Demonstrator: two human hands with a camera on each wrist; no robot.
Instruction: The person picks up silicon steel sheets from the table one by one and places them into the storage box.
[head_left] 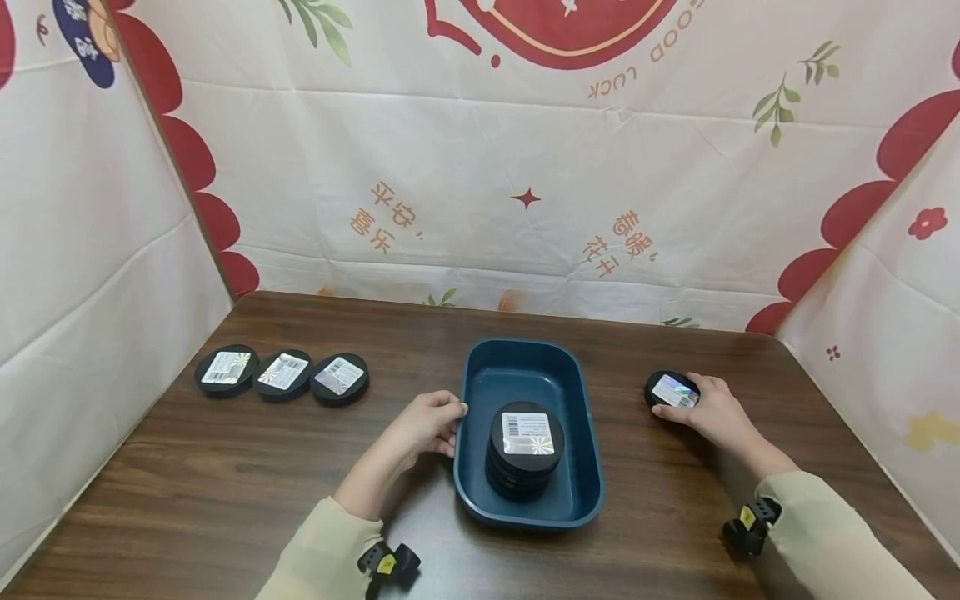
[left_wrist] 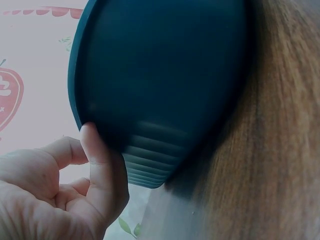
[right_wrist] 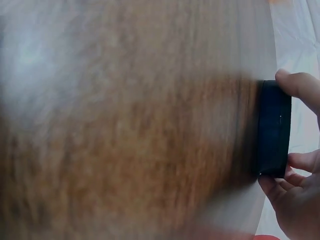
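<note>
A blue rectangular tray [head_left: 588, 492] stands in the middle of the wooden table. Inside it, a stack of black round discs [head_left: 525, 437] rises, the top one bearing a white label. At the tray's left side, my left hand [head_left: 423, 429] holds the rim; in the left wrist view, the hand [left_wrist: 75, 185] has its thumb tip on the rim's edge. Farther right, my right hand [head_left: 720, 408] grips a labelled black disc [head_left: 667, 390] by its sides. The right wrist view shows that disc [right_wrist: 274, 130] edge-on between the thumb and fingers, close to the tabletop.
Three more labelled black discs, the left one [head_left: 227, 371], the middle one [head_left: 282, 375] and the right one [head_left: 341, 379], lie in a row at the table's far left. A printed white cloth [head_left: 465, 217] hangs behind the table [head_left: 225, 483] and along both sides.
</note>
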